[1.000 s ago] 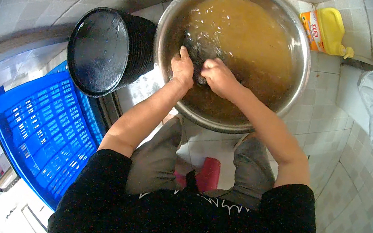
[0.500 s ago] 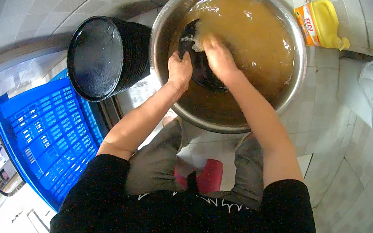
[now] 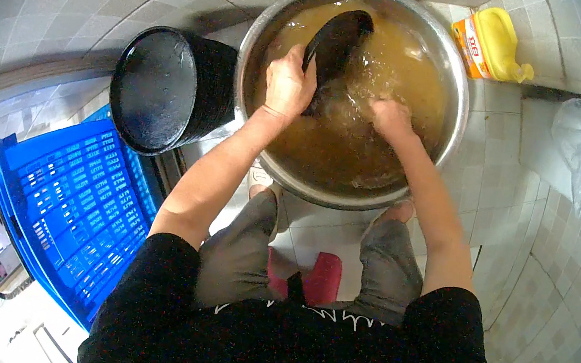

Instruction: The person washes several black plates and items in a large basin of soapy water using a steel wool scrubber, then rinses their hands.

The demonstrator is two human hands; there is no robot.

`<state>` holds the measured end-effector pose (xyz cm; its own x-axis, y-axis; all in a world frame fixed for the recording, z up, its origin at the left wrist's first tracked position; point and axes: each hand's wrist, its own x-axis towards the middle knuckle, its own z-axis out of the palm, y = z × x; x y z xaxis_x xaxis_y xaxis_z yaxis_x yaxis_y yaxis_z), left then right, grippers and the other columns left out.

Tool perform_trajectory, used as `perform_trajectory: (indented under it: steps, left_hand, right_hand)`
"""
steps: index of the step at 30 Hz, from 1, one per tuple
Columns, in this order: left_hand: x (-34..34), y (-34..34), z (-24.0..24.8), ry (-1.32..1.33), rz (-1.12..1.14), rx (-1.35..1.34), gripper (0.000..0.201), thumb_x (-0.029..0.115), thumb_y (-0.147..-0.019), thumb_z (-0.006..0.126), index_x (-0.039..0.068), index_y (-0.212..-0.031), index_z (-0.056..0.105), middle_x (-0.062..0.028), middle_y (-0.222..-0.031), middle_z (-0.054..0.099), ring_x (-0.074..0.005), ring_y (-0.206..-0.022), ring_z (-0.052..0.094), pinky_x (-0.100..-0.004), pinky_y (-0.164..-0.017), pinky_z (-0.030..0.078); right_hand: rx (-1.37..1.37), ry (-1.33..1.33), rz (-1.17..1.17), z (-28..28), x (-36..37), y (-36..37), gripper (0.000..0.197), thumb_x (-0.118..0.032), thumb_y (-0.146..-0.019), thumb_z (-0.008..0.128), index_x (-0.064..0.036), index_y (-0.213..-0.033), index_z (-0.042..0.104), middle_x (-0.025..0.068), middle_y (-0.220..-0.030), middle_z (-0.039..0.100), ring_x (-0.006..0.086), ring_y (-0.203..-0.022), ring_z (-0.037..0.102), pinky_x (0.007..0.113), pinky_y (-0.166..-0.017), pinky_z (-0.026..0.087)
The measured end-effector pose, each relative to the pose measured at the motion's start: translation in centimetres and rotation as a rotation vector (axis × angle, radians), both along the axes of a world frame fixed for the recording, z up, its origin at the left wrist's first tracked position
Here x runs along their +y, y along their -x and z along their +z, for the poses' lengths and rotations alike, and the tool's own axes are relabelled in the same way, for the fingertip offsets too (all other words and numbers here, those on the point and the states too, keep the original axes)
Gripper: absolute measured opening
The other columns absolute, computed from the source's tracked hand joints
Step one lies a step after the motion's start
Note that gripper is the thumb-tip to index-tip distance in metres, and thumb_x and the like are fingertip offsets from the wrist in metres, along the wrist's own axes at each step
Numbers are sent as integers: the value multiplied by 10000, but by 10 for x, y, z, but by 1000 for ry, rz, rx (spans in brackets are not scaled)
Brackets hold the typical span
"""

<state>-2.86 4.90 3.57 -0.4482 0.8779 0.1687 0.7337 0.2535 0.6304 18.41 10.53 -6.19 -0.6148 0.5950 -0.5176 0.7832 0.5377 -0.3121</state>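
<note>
Holding the black dish point(image 3: 340, 41) in my left grip point(image 3: 291, 85), fingers and thumb closed on its left rim. Dish is in the left half of the metal basin point(image 3: 458, 117), tilted up on edge: far end clear of the brown water point(image 3: 414, 64), near end lost in the splash. Rim hold is probably because it's the thinnest bit to pinch when wet, and it leaves the faces clear. Right grip point(image 3: 391, 119) is right of the dish, apart from it, at the waterline. Fingertips hidden, so can't tell if it's open, closed or on something. Stack of black dishes point(image 3: 152, 89) stands just left of the basin, likely for easy left-arm reach; blue crate point(image 3: 75, 184) nearer. Yellow jug point(image 3: 497, 41) is by the far-right rim, presumably clear of my elbows. Basin's dead ahead, so both arms reach in.
</note>
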Motion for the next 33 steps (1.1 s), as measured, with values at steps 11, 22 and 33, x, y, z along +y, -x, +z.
perform_trajectory:
  steps: [11,22,33]
  left_hand:
    - [-6,-5,18,-92,-575,217,452,60,-616,685,82,-1058,590,-100,-1047,618,-259,-1008,572,-380,-879,447]
    - [-71,-21,0,258,196,-1633,303,52,-842,467,98,-1139,504,-65,-1072,580,-187,-865,586,-330,-641,537]
    - [-76,-19,-17,238,227,-1526,328,42,-824,593,145,-1120,496,-18,-1035,588,-170,-908,578,-310,-654,547]
  right_hand:
    - [464,-222,-577,66,50,-73,288,-201,-896,463,-74,-1153,493,234,-1023,581,418,-955,546,451,-818,446]
    - [827,-149,-341,71,-37,9,223,-98,-834,519,-39,-1048,540,209,-1058,560,379,-980,542,424,-850,453]
    - [548,-390,-187,-2,26,60,221,-70,-757,588,-114,-974,602,145,-1079,558,355,-1016,503,403,-881,426]
